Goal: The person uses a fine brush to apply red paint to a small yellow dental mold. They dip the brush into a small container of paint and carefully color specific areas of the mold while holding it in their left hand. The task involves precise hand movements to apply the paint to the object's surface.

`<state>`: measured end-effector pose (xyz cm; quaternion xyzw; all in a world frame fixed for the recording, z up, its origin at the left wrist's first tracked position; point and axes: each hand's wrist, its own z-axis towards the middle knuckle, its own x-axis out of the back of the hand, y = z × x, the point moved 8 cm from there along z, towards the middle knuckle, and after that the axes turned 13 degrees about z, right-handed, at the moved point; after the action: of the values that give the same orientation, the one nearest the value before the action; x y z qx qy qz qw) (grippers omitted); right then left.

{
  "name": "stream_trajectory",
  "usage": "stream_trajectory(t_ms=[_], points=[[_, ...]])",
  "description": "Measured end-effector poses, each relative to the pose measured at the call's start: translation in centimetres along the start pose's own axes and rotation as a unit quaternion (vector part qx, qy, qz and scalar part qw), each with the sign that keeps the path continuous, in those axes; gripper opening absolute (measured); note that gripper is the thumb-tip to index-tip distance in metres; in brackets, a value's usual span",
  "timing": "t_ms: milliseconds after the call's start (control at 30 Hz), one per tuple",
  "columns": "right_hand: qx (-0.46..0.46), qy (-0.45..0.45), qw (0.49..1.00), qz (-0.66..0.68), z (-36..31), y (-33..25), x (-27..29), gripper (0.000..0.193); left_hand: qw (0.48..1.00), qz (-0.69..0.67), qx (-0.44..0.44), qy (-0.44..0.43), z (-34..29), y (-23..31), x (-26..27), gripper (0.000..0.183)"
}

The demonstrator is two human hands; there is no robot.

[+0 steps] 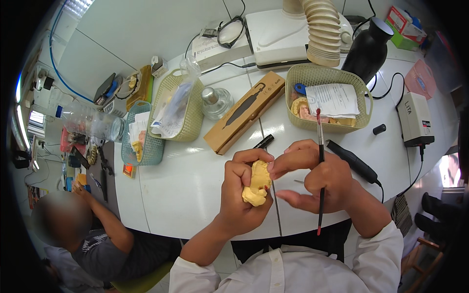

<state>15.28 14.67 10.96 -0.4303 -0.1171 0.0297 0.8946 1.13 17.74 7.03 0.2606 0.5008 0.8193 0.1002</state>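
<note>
My left hand is wrapped round a yellow plaster dental model, held above the table's near part. A small dark red spot shows on the model's right side. My right hand comes in from the right, its fingertips at the model's upper right edge. Between the fingers of that hand sits a thin paintbrush, nearly upright, with a black and red handle and reddish bristles pointing away from me. The thumb of the right hand is stretched out below the model.
A brown cardboard box, a glass bottle and a black marker lie or stand beyond my hands. A cream basket holds dental models and paper. To the right rests a black corded handpiece. A co-worker sits at the left.
</note>
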Motion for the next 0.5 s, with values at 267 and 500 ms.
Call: stream_trajectory(t_ms=[267, 500], points=[[-0.060, -0.090, 0.993, 0.047, -0.4, 0.4, -1.4, 0.034, 0.927, -0.290, 0.193, -0.141, -0.4, -1.3, -1.6, 0.048], [-0.087, -0.085, 0.990, 0.069, -1.1, 1.0, -1.4, 0.039, 0.941, -0.243, 0.187, -0.145, -0.4, -1.2, -1.6, 0.047]])
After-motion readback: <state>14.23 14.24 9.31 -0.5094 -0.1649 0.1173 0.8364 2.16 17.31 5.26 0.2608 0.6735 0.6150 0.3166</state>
